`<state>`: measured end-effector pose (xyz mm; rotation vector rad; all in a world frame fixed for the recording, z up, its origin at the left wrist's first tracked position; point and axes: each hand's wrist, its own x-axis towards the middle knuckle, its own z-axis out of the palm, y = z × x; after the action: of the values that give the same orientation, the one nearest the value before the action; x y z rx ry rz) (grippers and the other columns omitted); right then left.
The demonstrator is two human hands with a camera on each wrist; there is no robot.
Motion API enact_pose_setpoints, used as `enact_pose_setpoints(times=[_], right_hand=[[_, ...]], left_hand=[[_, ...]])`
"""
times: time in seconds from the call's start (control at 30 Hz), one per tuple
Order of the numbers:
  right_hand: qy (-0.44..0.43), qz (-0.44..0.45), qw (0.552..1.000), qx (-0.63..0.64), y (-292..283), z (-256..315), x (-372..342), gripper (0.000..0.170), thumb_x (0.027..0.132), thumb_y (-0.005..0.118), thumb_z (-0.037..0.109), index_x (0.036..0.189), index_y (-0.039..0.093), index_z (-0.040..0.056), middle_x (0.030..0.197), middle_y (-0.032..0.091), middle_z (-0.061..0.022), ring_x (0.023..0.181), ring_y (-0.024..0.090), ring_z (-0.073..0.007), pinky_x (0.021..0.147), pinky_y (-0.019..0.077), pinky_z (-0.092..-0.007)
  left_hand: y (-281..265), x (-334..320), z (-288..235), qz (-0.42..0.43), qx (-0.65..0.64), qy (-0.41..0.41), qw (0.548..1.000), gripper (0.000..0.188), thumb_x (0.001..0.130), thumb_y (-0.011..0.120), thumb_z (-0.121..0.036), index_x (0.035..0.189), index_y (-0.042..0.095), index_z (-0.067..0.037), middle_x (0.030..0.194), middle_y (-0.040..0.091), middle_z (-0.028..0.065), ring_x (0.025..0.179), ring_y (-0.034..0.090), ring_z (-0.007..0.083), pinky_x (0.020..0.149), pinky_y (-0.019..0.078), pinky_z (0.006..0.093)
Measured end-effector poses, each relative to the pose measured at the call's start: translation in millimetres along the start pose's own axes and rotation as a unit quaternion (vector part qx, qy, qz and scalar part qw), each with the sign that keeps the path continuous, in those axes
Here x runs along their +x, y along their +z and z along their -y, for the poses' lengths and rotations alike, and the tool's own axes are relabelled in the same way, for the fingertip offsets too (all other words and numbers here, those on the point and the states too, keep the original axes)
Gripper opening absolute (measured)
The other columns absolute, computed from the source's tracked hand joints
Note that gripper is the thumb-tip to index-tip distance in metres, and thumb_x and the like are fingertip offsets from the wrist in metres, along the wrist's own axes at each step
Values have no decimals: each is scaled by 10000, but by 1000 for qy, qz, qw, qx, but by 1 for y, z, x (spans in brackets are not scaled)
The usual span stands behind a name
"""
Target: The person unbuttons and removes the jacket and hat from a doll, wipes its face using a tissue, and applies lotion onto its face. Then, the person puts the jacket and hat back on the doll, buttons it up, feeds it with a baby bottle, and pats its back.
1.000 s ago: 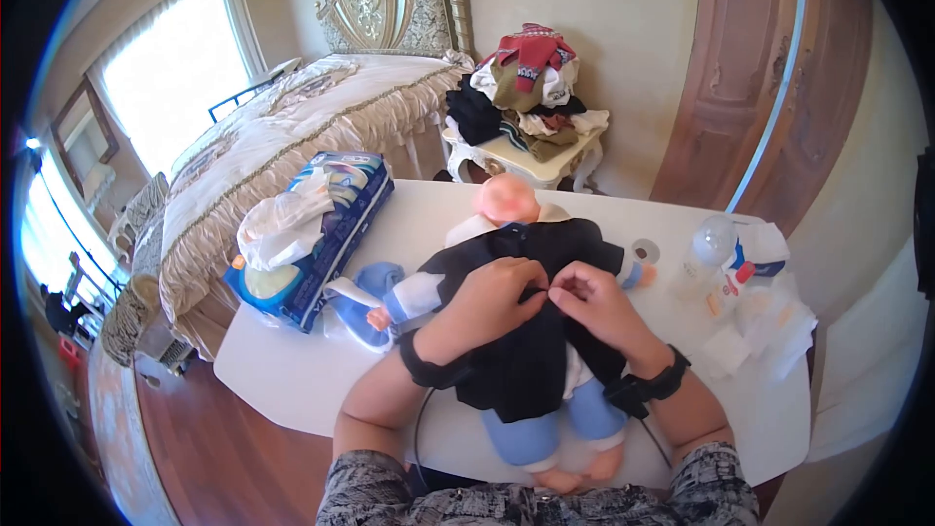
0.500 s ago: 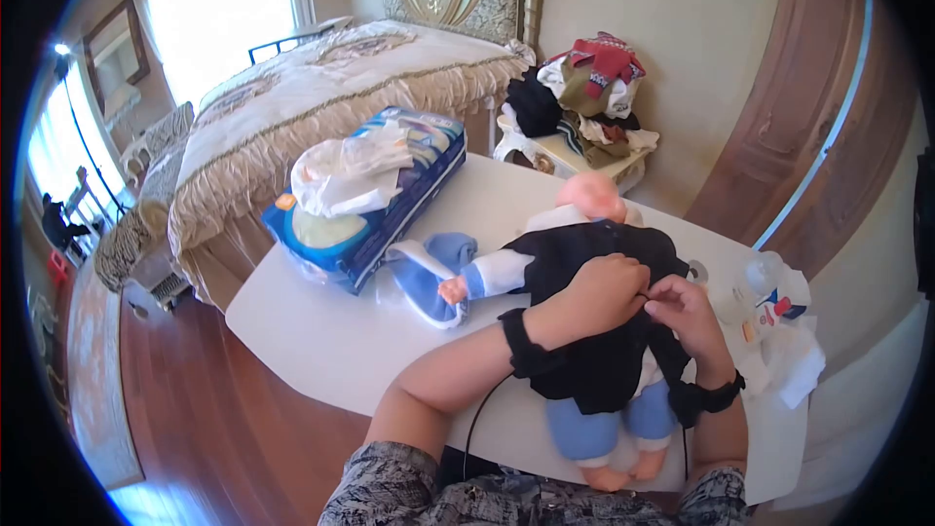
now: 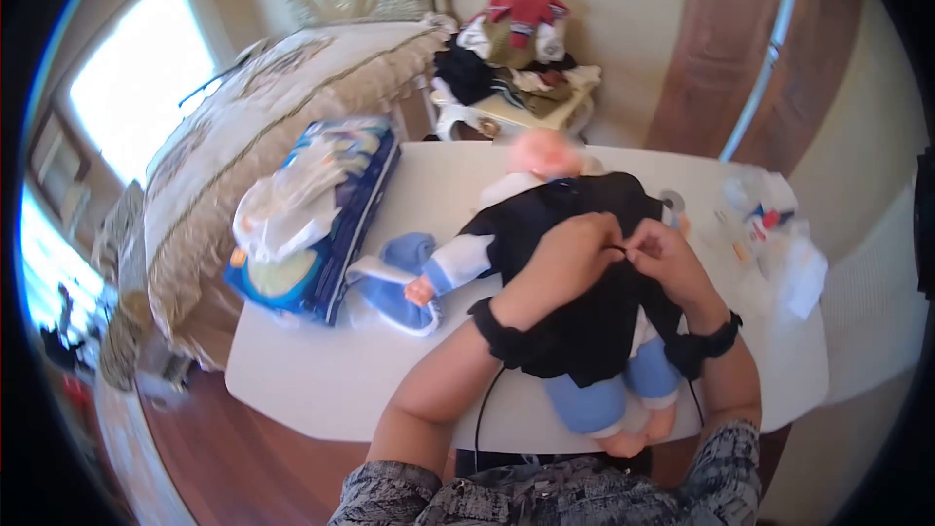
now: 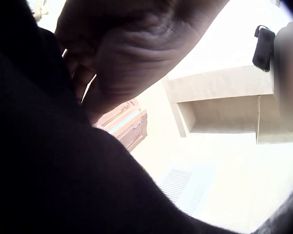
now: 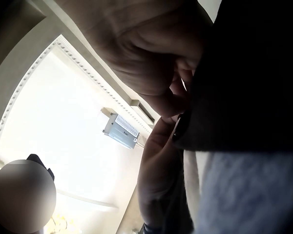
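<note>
A doll (image 3: 545,154) lies on its back on the white table, dressed in light blue and white with a black garment (image 3: 545,282) over its torso and arms. Both hands meet over the garment's front. The left hand (image 3: 568,258) pinches the black cloth at its edge. Just beside it, the right hand (image 3: 667,258) pinches the same edge with thumb and finger. In the right wrist view the right hand (image 5: 151,53) is at the edge of the dark cloth (image 5: 249,83), fingertips partly hidden. Dark cloth covers much of the left wrist view, beside the left hand (image 4: 132,53).
On the table (image 3: 292,380), a blue package (image 3: 365,224) with white wipes or cloth (image 3: 292,205) stands left, near a blue-and-white cloth item (image 3: 390,292). Clear plastic and white papers (image 3: 794,268) lie right. Behind are a bed (image 3: 263,127) and piled clothes (image 3: 526,19) on a small table.
The head view has swung right and then back left, shifting the whole scene. Both hands stay together at the black garment's edge, with only slight finger movement.
</note>
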<state>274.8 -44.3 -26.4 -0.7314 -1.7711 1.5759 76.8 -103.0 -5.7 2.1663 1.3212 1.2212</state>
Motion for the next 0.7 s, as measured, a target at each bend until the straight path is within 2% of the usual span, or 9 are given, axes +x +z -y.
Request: enact_pose_setpoints(times=[0.03,0.1,0.17,0.27,0.33,0.43,0.53,0.7], right_hand=[[3,0,1000,18,0,0,-1,74,882,625,24,897,561,60,839,571,33,780,524,-25,687,421,-181],[-9,-2,1000,21,1,1,0,95,870,616,6,908,551,63,844,571,27,791,532,-33,698,429,-185],[-26,-3,999,35,2,0,0,125,858,610,-11,927,539,66,851,572,20,802,541,-42,708,437,-191],[-65,-6,996,59,3,-2,2,199,845,603,-31,988,504,66,867,571,4,809,553,-55,721,452,-209],[-77,-16,997,27,4,1,-2,200,845,597,-33,993,501,63,858,569,2,810,555,-55,722,455,-211],[-78,-20,996,-27,5,8,-8,188,845,589,-34,986,500,53,853,570,-5,814,559,-54,727,460,-216],[-83,-4,996,-18,5,3,-8,173,848,589,-31,978,505,46,865,577,-4,820,563,-56,730,465,-219],[-58,4,998,27,4,9,-12,150,871,602,-4,992,530,45,882,588,-2,823,570,-60,726,483,-219]], left_hand=[[-3,1,-2,12,-32,-26,999,199,787,723,-97,899,569,-40,833,623,125,824,641,301,719,496,365],[-3,5,2,33,-85,-51,995,253,787,734,-39,947,539,-31,834,582,92,757,616,213,690,483,322],[-5,7,-4,25,-18,10,999,233,787,727,-21,933,545,-27,858,570,80,743,602,206,678,477,326],[-5,7,-14,21,47,41,998,158,784,715,-21,896,604,-34,858,569,85,770,602,254,690,480,338],[-5,6,-21,0,101,66,993,153,762,723,-43,889,637,-46,860,570,87,779,593,292,695,489,359],[-4,5,-26,-8,204,146,968,133,765,713,-55,873,635,-55,854,570,78,754,596,287,679,494,378],[-3,0,-34,3,273,176,946,110,777,695,-63,866,631,-68,851,572,70,751,603,283,661,499,388],[1,-5,-36,-3,226,113,968,119,795,686,-78,893,622,-57,845,575,84,760,620,292,652,502,380]])
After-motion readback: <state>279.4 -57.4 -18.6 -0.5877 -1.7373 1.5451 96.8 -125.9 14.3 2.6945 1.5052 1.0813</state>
